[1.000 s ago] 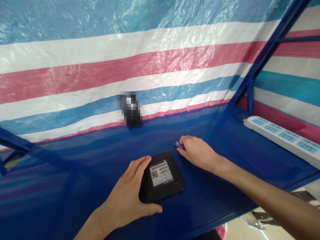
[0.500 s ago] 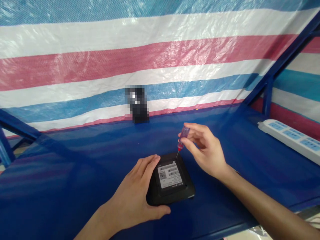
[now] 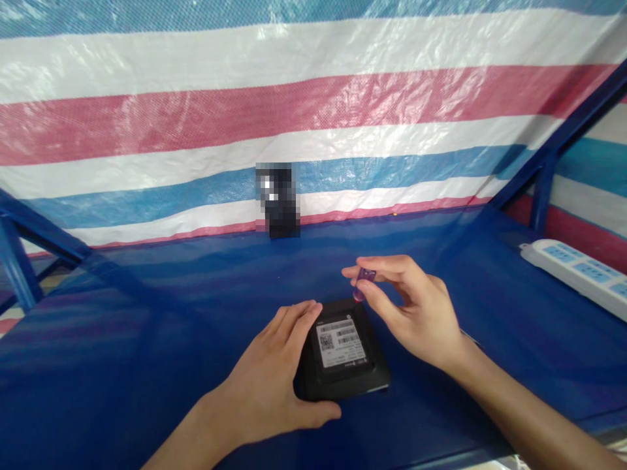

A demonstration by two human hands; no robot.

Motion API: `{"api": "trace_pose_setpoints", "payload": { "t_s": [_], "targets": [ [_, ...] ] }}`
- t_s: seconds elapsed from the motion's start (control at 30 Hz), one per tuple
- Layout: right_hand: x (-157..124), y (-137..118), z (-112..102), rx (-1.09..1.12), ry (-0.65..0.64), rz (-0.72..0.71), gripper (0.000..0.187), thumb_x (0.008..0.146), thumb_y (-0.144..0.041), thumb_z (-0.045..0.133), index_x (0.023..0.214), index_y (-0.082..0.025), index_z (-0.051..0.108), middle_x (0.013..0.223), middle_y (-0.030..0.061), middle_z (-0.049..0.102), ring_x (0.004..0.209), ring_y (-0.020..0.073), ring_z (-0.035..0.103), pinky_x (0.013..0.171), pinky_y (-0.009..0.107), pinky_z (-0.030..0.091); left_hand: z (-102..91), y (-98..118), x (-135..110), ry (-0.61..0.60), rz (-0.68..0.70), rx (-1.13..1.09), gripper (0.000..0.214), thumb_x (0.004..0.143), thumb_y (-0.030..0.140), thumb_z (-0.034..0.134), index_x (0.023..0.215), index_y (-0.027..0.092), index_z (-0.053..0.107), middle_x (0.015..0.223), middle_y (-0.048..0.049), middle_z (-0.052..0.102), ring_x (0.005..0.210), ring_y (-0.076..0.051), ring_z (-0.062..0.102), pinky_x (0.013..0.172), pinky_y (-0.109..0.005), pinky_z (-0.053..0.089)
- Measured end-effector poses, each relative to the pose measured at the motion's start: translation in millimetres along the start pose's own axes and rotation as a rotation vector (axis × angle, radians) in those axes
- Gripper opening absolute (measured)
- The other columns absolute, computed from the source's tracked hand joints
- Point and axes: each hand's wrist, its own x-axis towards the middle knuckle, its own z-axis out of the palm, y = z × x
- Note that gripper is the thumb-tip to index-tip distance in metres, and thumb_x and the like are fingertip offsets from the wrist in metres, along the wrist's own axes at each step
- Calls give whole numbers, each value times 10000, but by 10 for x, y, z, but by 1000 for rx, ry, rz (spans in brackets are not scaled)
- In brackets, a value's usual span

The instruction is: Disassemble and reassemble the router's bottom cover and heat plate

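Note:
My left hand (image 3: 267, 382) wraps around the left side of a flat black square device (image 3: 345, 375), which lies on the blue table with a white QR-code label on top. My right hand (image 3: 416, 310) pinches a small purple-handled screwdriver (image 3: 365, 281) between thumb and fingers, just above the device's top edge. The screwdriver's shaft and tip are hidden from this angle. The screwdriver does not appear to touch the device.
A pixelated dark object (image 3: 277, 199) stands at the back of the blue table (image 3: 147, 320), against a striped tarpaulin (image 3: 294, 111). A white power strip (image 3: 573, 274) lies at the right. Blue metal frame bars (image 3: 543, 179) rise at the right.
My right hand has picked the screwdriver up from the table and now turns it in its fingers above the device. My left hand stays on the device, and the view has shifted.

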Motion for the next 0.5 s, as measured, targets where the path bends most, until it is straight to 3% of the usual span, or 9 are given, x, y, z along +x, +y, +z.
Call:
{"api": "trace_pose_setpoints", "payload": {
  "t_s": [0.2,0.37,0.5],
  "targets": [
    [37,-27,-52,-151,98,-96,140,874,-334,730,980,-254,683,920,32,758,757,179,728,746,307,608,19,-34,-22,17,23,31,1082,630,461,857,1523,190,310,1508,-168,461,1397,-392,430,1150,-586,403],
    [-2,-95,-61,-149,-44,-55,258,993,-222,517,1233,-246,607,1115,50,765,966,175,747,862,295,594,12,-27,-26,-4,16,46,1076,639,458,854,1514,141,316,1508,-201,454,1392,-397,432,1147,-586,406],
    [-4,-112,-22,-253,-40,-175,165,941,-318,639,1056,-214,699,975,70,728,881,189,731,811,293,600,2,-18,-13,18,25,41,1054,637,452,857,1504,163,332,1492,-192,474,1376,-396,455,1142,-588,412]
  ]
}}
